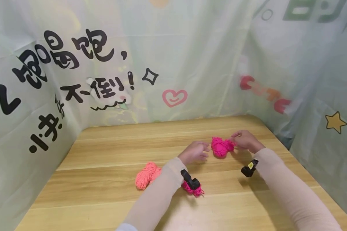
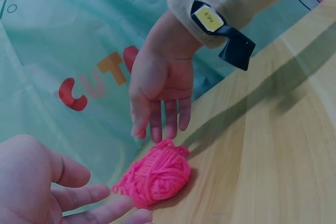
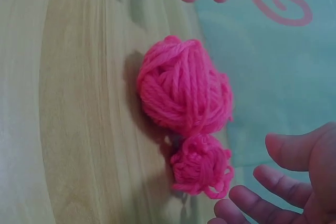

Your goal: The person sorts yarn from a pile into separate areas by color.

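Note:
A bright pink ball of yarn (image 1: 219,148) lies toward the back right of the table, with a smaller pink yarn bundle (image 3: 202,164) against one side of it. To the ball's left is my left hand (image 1: 194,152), its fingers spread and holding nothing. My right hand (image 1: 244,140) is on the other side, beside the small bundle; in the right wrist view its fingers are apart and loosely bent, with nothing gripped. Whether a fingertip touches the bundle I cannot tell. From the left wrist view, the pink ball (image 2: 159,176) sits between both hands.
A coral yarn skein (image 1: 146,175) lies left of my left forearm, which partly covers it. Another pink yarn bundle (image 1: 196,191) is partly hidden under the left wrist camera (image 1: 191,181). Printed cloth (image 1: 208,64) hangs behind and beside the wooden table (image 1: 104,189).

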### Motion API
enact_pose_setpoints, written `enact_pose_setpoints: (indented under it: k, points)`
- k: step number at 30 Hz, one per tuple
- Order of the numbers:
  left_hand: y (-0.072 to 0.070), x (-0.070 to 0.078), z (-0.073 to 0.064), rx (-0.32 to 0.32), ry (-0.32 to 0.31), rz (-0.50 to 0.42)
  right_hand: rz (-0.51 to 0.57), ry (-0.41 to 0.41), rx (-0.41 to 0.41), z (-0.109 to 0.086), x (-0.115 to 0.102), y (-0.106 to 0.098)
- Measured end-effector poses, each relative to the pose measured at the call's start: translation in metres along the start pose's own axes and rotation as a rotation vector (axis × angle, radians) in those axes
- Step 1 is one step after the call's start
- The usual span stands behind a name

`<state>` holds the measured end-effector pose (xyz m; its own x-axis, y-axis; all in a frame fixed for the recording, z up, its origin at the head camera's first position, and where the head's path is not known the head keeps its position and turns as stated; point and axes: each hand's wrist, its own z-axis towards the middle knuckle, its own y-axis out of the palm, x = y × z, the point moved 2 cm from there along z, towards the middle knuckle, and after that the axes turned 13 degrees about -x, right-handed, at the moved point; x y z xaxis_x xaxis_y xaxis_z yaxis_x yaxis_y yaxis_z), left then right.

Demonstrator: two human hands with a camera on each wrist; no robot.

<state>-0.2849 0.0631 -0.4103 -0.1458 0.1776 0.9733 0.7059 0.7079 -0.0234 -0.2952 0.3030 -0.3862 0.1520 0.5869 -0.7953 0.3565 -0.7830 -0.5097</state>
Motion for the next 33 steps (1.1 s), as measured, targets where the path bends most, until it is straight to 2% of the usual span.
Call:
enact_pose_setpoints:
  k: [6,9,13,24,33]
  points:
    - [-0.011,0.001,-0.010,-0.011,-0.006,-0.052,-0.013,0.002,0.000,-0.005,-0.005,0.000]
    - [-0.016,0.002,-0.016,-0.008,0.006,-0.067,0.002,-0.028,-0.015,-0.008,-0.008,0.001]
    - [-0.022,0.005,-0.025,-0.011,0.016,-0.052,0.078,-0.080,-0.046,-0.012,-0.013,0.004]
    - [-0.034,0.007,-0.052,-0.011,-0.008,0.055,0.305,-0.122,-0.146,-0.016,-0.027,0.020]
    - [-0.043,0.002,-0.075,-0.014,-0.014,0.070,0.396,-0.186,-0.203,-0.024,-0.030,0.038]
